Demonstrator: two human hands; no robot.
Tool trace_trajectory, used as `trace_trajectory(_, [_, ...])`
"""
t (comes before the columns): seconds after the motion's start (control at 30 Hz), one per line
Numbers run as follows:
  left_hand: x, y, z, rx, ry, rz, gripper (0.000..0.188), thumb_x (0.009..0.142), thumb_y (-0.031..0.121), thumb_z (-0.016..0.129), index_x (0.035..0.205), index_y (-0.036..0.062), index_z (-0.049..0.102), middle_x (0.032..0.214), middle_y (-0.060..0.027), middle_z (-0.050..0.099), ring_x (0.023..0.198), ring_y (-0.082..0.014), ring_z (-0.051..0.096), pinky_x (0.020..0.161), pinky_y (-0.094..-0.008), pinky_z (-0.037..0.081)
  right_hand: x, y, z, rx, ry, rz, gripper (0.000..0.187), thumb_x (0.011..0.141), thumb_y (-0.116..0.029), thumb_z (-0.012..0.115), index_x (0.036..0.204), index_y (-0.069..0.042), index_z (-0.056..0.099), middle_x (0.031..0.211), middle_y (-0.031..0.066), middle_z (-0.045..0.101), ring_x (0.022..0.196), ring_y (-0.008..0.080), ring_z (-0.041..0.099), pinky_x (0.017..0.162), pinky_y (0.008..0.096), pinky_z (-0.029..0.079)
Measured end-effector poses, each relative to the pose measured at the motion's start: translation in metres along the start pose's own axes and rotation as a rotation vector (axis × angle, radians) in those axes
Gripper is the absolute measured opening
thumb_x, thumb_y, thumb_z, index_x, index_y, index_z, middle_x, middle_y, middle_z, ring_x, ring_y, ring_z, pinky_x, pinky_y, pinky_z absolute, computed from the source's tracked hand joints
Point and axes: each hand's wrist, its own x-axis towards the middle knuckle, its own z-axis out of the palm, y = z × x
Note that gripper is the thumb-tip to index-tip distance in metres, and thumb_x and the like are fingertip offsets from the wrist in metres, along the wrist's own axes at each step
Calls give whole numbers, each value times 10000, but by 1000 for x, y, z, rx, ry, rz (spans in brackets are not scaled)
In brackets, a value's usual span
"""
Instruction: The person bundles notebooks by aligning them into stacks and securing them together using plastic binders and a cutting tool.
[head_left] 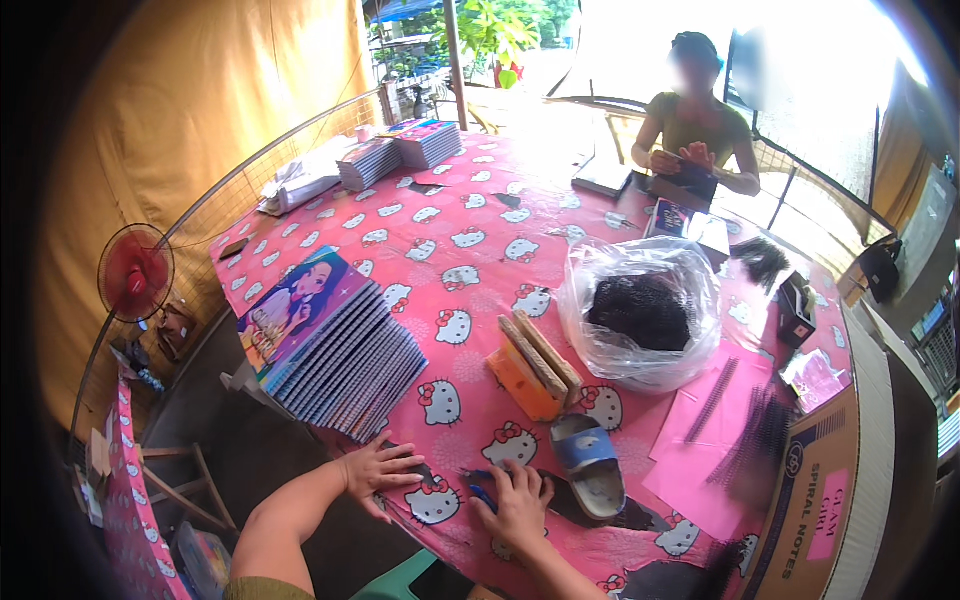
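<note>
My left hand [381,476] rests on the table's near edge, fingers spread and holding nothing. Just beyond it stands a tall stack of spiral notebooks [345,350], with a colourful illustrated cover on top. My right hand [516,503] is on the tabletop, closed around what looks like a pair of blue-handled pliers [481,492]; the palm hides part of the tool. Right of this hand lies a blue and grey slide sandal [590,465]. Behind the sandal, wooden boards [540,360] stand beside an orange block [525,385].
A clear plastic bag [640,370] holds black spiral coils [640,312]. More coils [750,440] lie on pink sheets [690,450], near a cardboard box [815,500]. Notebook stacks [430,146] stand at the far left. A person [695,130] handles a dark notebook across the table.
</note>
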Motion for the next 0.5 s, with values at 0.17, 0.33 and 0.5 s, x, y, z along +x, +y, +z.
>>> trace_trajectory(0.17, [3, 0, -2, 31, -41, -7, 1019, 606, 784, 637, 1411, 184, 457, 1519, -136, 341, 1417, -365, 270, 1119, -617, 20, 1, -1, -4, 6, 9, 16, 607, 748, -429, 731, 1254, -149, 550, 1335, 86, 464, 1282, 318, 360, 1065, 569, 193])
trace_trajectory(0.33, [0, 0, -1, 21, -26, -5, 1018, 618, 772, 640, 1426, 183, 444, 1529, -138, 325, 1423, -363, 259, 1118, -619, 24, 0, -2, -3, 13, 15, 11, 608, 736, -411, 744, 1247, -141, 555, 1326, 84, 469, 1278, 317, 364, 1059, 573, 204])
trace_trajectory(0.5, [1, -2, 2, 30, 9, 15, 1011, 637, 771, 630, 1432, 176, 437, 1532, -135, 322, 1419, -358, 273, 1118, -614, 41, 0, -1, -7, 24, -15, 11, 613, 745, -403, 729, 1269, -146, 541, 1328, 76, 453, 1290, 303, 357, 1054, 613, 202])
